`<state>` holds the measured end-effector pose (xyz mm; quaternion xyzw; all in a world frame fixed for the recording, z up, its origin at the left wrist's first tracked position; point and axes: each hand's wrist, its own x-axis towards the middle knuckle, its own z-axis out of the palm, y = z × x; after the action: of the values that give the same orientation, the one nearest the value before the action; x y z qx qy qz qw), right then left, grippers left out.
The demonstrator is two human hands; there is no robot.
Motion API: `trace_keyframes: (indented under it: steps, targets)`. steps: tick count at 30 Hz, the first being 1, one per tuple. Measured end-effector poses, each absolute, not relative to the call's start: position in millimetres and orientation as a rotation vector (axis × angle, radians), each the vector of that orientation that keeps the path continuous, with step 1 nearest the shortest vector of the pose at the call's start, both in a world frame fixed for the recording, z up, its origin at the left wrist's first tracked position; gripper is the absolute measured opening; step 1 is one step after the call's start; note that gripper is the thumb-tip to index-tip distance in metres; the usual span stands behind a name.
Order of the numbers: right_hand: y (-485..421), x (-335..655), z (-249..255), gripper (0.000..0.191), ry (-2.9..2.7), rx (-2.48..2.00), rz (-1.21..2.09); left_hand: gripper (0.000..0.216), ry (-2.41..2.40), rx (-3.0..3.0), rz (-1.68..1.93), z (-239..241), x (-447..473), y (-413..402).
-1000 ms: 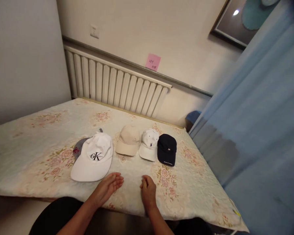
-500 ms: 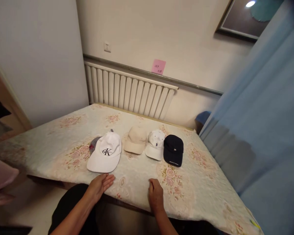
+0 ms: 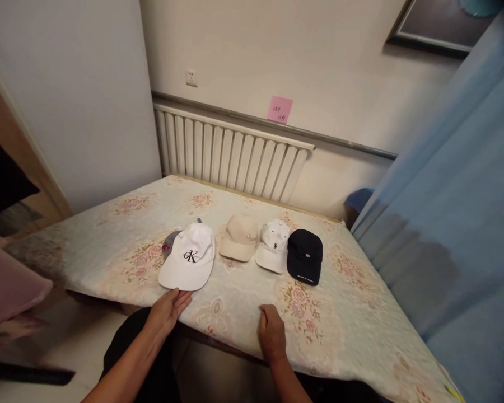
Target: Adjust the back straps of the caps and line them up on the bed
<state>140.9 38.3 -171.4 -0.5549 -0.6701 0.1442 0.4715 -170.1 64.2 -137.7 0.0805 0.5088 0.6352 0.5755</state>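
My left hand [image 3: 167, 312] is at the front edge of a white baseball cap [image 3: 193, 254] with black "CK" lettering. Its fingers are stretched out and meet the brim, some tips partly hidden there; the cap lies flat. Behind that cap a grey cap [image 3: 168, 245] with a red mark is mostly covered. To the right a beige cap [image 3: 239, 238], a smaller white cap [image 3: 274, 246] with a dark logo and a black cap [image 3: 305, 256] form a row. My right hand [image 3: 272, 333] rests loosely closed on the flowered cloth, apart from the caps, with nothing visible in it.
The flowered cloth [image 3: 353, 324] covers the table up to a white radiator [image 3: 231, 154] along the wall. A blue curtain [image 3: 453, 224] hangs at the right. Another person's pink clothing [image 3: 12, 285] shows at the left edge.
My left hand has moved slightly forward to the brim of the white CK cap. The view has shifted a little; the caps and my right hand keep their places.
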Motion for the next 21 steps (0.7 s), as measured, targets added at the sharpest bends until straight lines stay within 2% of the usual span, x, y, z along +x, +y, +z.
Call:
trace_keyframes:
  steps: [21]
  targets:
    - [40,143,-177,0.024,-1.754,-1.405,0.235,0.010,1.263,0.131,1.513,-142,-170,77]
